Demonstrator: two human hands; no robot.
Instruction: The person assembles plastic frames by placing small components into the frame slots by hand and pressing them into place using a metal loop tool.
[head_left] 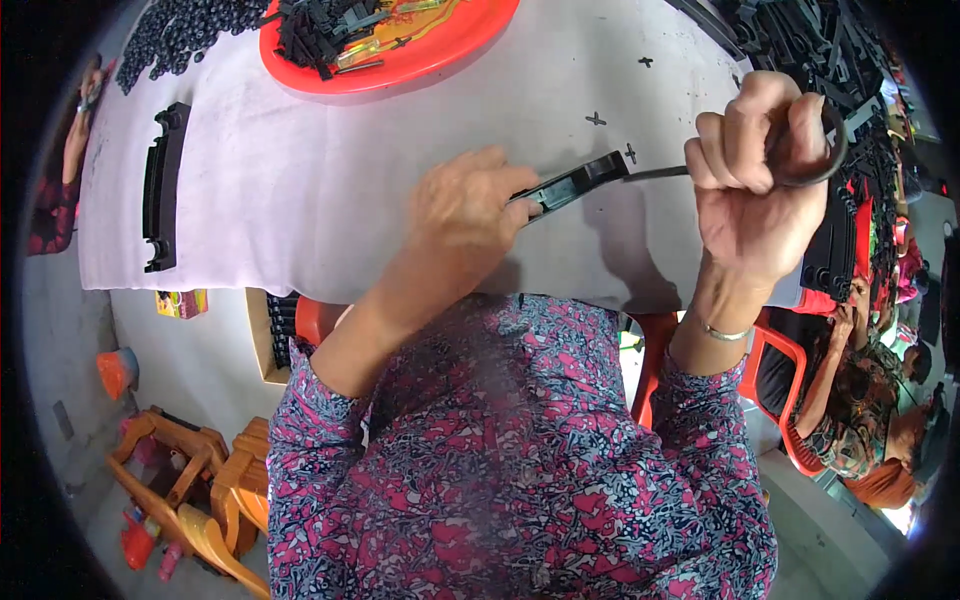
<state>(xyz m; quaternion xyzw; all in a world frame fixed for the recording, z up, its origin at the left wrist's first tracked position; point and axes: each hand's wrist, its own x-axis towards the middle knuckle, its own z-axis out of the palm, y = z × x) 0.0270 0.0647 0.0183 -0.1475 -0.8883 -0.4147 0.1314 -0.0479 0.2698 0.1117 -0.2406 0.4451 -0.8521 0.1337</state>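
Note:
My left hand (465, 205) is closed around one end of a long black plastic part (572, 187) with a hollow, trough-like middle. It is held at a slant over the cloth-covered table. My right hand (750, 185) is a raised fist around a thin black rod tool (655, 173) with a curved, loop-like end at the hand. The rod's tip lies close to the part's far end; whether they touch I cannot tell. Small black cross-shaped pieces (596, 119) lie on the cloth beyond. A similar long black part (165, 190) rests at the table's left.
A red tray (440, 72) of small black pieces stands at the far side. Left of it are many black beads (185, 35). Black plastic parts (830, 40) are heaped at the far right. Red chairs (795, 350) and other people (860, 400) are on the right.

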